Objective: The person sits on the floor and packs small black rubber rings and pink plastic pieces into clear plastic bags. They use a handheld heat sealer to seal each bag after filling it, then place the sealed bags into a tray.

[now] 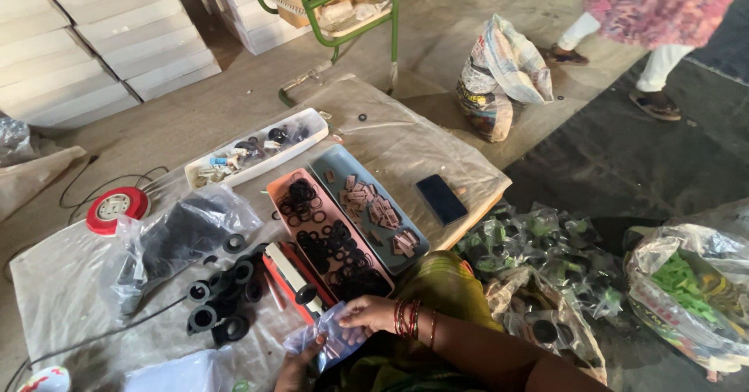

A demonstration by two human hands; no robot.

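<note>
Both my hands hold a small clear plastic bag (331, 339) at the bottom centre. My right hand (367, 312), with bangles at the wrist, pinches the bag's upper edge. My left hand (295, 368) grips its lower left corner, mostly cut off by the frame edge. Just above the bag lie a red and white tool (292, 279) and a row of black round parts (222, 298). A pink tray (331, 240) of black rubber rings sits beside them.
A blue tray (374, 205) holds small brownish pieces; a white tray (257, 150) holds mixed parts. A dark phone (441, 198) lies on the low table. Bags of parts (686, 290) sit right. A red cable reel (117, 207) lies left. Another person's legs (647, 41) pass behind.
</note>
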